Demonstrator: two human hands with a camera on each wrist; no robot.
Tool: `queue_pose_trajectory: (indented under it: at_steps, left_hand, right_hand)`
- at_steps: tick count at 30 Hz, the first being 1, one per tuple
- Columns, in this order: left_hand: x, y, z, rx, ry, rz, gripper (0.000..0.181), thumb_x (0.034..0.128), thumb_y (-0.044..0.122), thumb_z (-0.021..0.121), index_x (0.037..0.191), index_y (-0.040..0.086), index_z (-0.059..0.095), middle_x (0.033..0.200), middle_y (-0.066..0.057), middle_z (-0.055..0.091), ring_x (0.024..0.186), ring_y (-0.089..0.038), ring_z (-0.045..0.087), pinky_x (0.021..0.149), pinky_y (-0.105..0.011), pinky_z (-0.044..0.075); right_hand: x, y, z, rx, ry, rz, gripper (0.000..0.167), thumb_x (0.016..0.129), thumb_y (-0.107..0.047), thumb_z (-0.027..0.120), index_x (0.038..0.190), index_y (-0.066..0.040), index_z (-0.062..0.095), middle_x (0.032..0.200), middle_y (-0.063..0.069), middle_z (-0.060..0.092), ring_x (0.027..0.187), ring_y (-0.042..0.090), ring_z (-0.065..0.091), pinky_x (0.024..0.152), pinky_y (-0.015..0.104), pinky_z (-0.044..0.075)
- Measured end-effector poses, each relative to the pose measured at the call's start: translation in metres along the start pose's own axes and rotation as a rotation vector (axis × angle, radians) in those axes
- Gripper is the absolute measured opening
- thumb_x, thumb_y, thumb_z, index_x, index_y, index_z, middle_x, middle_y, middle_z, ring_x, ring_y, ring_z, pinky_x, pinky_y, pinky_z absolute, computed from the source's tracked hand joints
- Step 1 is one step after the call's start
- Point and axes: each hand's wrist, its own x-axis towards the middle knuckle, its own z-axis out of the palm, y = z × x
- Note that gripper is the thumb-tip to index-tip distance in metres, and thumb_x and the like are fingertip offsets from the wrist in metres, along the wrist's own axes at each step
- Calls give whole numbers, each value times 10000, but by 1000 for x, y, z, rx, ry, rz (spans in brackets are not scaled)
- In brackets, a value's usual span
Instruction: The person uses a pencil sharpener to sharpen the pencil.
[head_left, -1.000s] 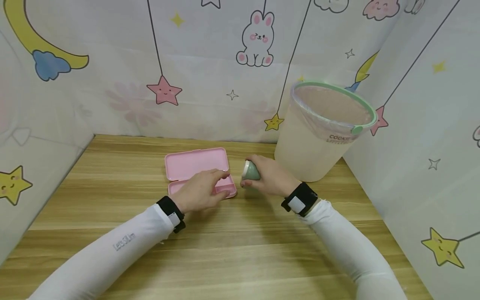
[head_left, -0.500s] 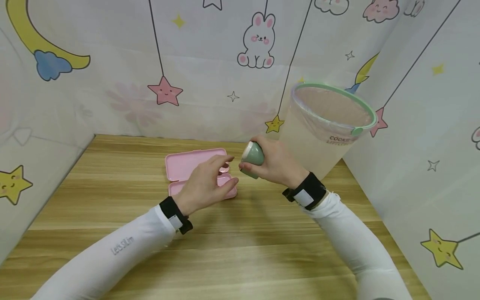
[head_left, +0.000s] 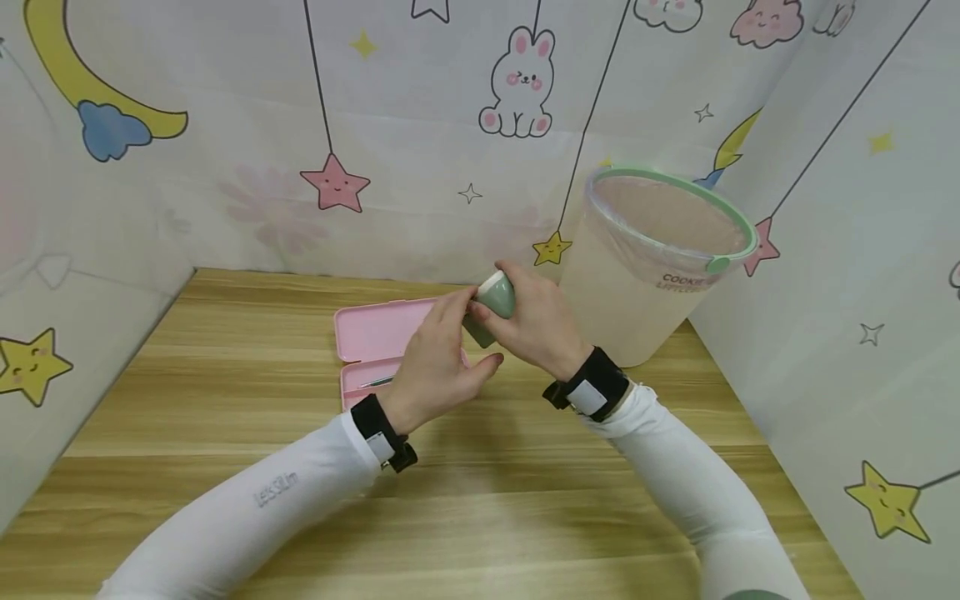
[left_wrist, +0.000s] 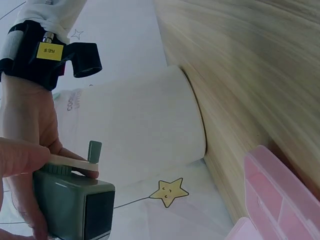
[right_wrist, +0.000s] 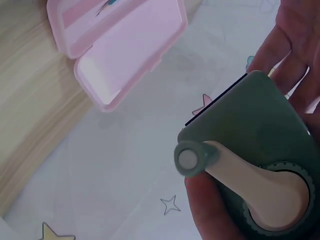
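A green hand-crank pencil sharpener (head_left: 498, 297) is held above the table by my right hand (head_left: 540, 323), whose fingers and thumb curl round its body. Its pale crank (right_wrist: 255, 187) ends in a green knob (right_wrist: 192, 159), as the right wrist view shows. My left hand (head_left: 432, 365) reaches to the sharpener's left side, fingertips at its edge and thumb apart from it. Whether those fingertips press on it is hard to tell. Below lies an opened pink pencil case (head_left: 382, 329), partly covered by my left hand, with a thin pencil-like stick (head_left: 377, 382) inside.
A tall whitish bin (head_left: 622, 308) with a green rim and a plastic liner stands at the back right of the wooden table (head_left: 480, 492). Printed cloth walls (head_left: 420, 233) close off the back and sides.
My right hand has raised the pencil sharpener and brought it slightly left, tilting it. My left hand has moved right and up from over the pencil case to meet it.
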Motion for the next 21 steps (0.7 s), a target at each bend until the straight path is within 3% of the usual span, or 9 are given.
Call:
queue_pose_trajectory:
  at_steps: [4,11,18,21]
  left_hand:
    - [2,1,4,40,-31,-18,1009,876,153,914,1679,-104,359,1657,-291,529,1484,-453,600,1215,-570,544]
    - [5,-5,9,115,-31,4,1082,833,97,957,1695,-105,334,1700,-284,510,1512,-450,593,1223,-561,538]
    - [5,-22,12,119,46,93,999,810,86,973,1624,-65,414,1404,-275,724,1169,-400,791,965,-514,669]
    - [5,-31,11,60,92,127,949,786,50,951,1597,-64,471,1410,-276,737,1138,-392,814,930,-497,681]
  right_hand:
    - [-1,-2,2,25,-17,30,715,1021,-323,766,1558,90,541,1221,240,749,897,332,724,686,425,632]
    - [-2,-6,-1,68,-71,57,812,986,-339,713,1629,95,473,1609,281,590,1100,377,733,829,473,672]
    - [-3,-9,-6,140,-96,90,775,1025,-430,757,1603,34,534,1428,222,709,1043,329,750,796,451,658]
    - [-3,-8,-7,232,-94,103,729,1047,-410,753,1602,16,546,1421,225,704,980,343,788,770,462,672]
